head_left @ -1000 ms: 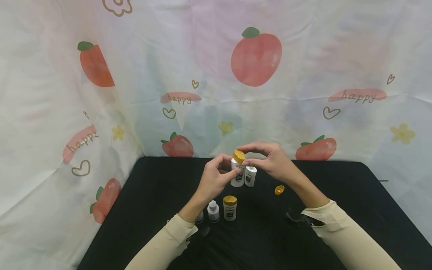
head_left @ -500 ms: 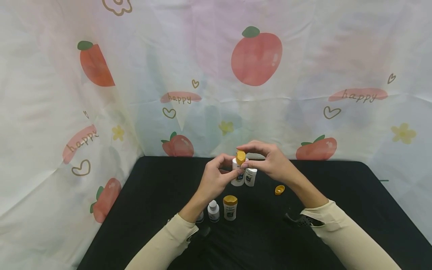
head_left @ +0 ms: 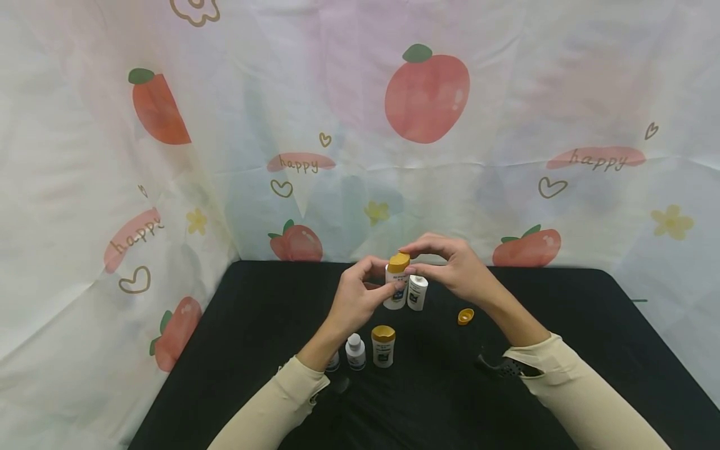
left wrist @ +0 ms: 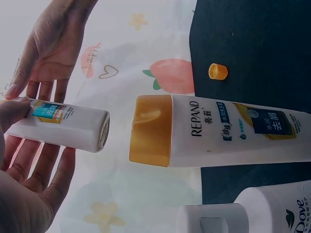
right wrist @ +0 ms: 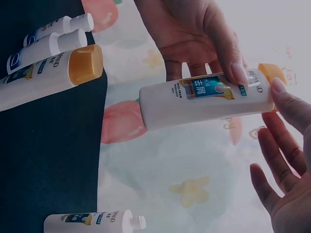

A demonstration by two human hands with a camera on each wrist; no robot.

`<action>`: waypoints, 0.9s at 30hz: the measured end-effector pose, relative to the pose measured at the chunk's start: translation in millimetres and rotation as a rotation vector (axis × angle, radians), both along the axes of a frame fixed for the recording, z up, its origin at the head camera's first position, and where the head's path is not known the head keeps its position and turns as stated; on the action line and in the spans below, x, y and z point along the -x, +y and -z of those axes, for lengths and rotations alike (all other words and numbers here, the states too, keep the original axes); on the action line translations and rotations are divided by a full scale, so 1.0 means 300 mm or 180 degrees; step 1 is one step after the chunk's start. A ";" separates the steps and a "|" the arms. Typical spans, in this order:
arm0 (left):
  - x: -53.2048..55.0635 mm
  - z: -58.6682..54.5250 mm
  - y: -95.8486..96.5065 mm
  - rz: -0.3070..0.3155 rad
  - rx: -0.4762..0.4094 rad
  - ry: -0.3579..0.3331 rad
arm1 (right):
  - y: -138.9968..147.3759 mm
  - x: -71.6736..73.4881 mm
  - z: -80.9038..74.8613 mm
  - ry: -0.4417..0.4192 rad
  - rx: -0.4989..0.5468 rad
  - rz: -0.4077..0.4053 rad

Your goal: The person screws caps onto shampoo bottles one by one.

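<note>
Between both hands, above the table, a white shampoo bottle (right wrist: 209, 97) is held up; its gold cap (head_left: 399, 263) sits on the neck end. My left hand (head_left: 357, 297) grips the bottle's body, thumb across the front label. With thumb and fingertips, my right hand (head_left: 450, 265) pinches the gold cap from the right. In the right wrist view, part of the cap (right wrist: 273, 73) shows behind the right thumb. Just behind the held bottle stands a capless white bottle (head_left: 417, 295), its bare spout visible in the right wrist view. A loose gold cap (left wrist: 218, 71) lies to the right.
Nearer the front of the black table (head_left: 439, 400) stands another gold-capped shampoo bottle (head_left: 384, 351). White-capped bottles (head_left: 355, 355) are left of it, one partly hidden by the left arm. A printed cloth (head_left: 349, 94) hangs along the table's back and left side.
The gold cap has turned on the bottle: its narrow side showed half a second ago, and its broad face shows now. My right fingers shifted slightly, while the left hand stayed about still.
</note>
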State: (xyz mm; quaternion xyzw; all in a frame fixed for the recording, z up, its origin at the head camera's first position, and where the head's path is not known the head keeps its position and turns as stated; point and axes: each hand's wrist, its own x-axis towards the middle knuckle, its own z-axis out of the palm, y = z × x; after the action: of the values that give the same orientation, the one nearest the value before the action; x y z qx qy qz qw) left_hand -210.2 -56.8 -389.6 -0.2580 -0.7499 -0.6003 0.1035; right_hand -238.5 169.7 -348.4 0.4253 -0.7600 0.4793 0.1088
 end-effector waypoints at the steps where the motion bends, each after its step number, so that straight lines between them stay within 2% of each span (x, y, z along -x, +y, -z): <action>1: 0.001 0.001 -0.001 -0.0005 0.0018 0.0007 | 0.000 0.000 -0.001 0.0007 0.0008 -0.0002; 14: -0.006 -0.004 -0.003 -0.0047 0.0038 -0.0023 | -0.004 0.001 0.002 0.0032 0.0034 0.0054; 23: -0.004 0.003 0.004 -0.0051 -0.0068 -0.0042 | -0.022 -0.011 0.001 -0.0265 -0.0036 0.0312; 27: -0.002 0.004 0.002 -0.0049 -0.0028 0.0034 | -0.029 -0.011 0.001 -0.0223 -0.0033 0.0327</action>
State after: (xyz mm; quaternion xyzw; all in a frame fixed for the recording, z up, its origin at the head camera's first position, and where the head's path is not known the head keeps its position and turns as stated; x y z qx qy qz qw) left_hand -209.5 -56.1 -390.6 -0.2550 -0.7487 -0.6014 0.1132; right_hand -235.2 161.0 -348.7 0.3692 -0.7867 0.4837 0.1044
